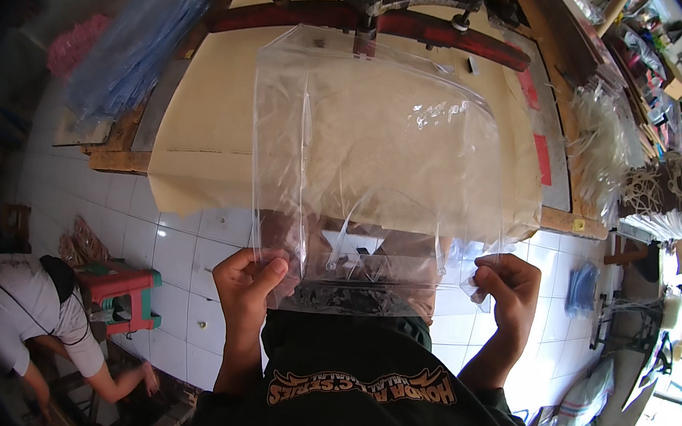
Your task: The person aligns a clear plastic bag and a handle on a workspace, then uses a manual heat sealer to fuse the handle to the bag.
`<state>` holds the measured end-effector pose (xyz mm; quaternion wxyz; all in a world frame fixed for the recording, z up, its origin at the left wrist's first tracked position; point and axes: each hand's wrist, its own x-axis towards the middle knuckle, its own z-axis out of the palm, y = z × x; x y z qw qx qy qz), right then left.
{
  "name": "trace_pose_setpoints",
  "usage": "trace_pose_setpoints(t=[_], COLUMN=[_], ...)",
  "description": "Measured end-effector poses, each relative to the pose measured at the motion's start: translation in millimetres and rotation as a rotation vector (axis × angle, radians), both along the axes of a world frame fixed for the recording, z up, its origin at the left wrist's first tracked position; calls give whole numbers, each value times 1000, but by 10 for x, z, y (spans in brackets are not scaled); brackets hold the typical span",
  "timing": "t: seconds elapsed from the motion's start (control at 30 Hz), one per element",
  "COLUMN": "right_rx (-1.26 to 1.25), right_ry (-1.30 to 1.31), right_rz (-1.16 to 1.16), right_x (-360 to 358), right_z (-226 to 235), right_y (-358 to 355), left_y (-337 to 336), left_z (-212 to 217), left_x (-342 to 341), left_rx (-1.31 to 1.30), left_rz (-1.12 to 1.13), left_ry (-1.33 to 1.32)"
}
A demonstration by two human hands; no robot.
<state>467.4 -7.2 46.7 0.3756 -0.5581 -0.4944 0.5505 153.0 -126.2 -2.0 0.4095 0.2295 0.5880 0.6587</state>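
A large clear plastic bag (398, 144) with thin clear handle loops is stretched out in front of me. My left hand (253, 277) pinches its near left corner between thumb and fingers. At the near right corner, my right hand (508, 285) closes on the plastic in the same way. The far part of the bag lies over the tan paper sheet (200, 127) on the worktable, and its far edge reaches the red bar (295, 17) of a dark metal press. Its near part hangs past the table edge, over my lap.
Blue plastic sheets (137, 54) are piled at the table's left, beside a pink bundle (78, 44). Clear plastic strips (603, 132) hang on the right. A person (48, 315) bends down at the lower left, near a red and green stool (120, 294). White tiles (174, 262) cover the floor.
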Motion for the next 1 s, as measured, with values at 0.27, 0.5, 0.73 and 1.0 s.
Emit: trace_pose_setpoints(t=[0.27, 0.5, 0.73, 1.0], right_rx=[-32, -36, -32, 54], right_ry=[-7, -16, -8, 20], right_rz=[19, 47, 27, 6], right_x=[106, 143, 63, -21], right_z=[-3, -285, -252, -234], right_y=[-101, -109, -83, 107], left_y=[-174, -251, -215, 59], left_z=[-71, -260, -186, -96], left_x=[-13, -31, -67, -169], left_rx=[-91, -173, -122, 2], left_rz=[-43, -19, -32, -19], left_ry=[-132, -63, -14, 88])
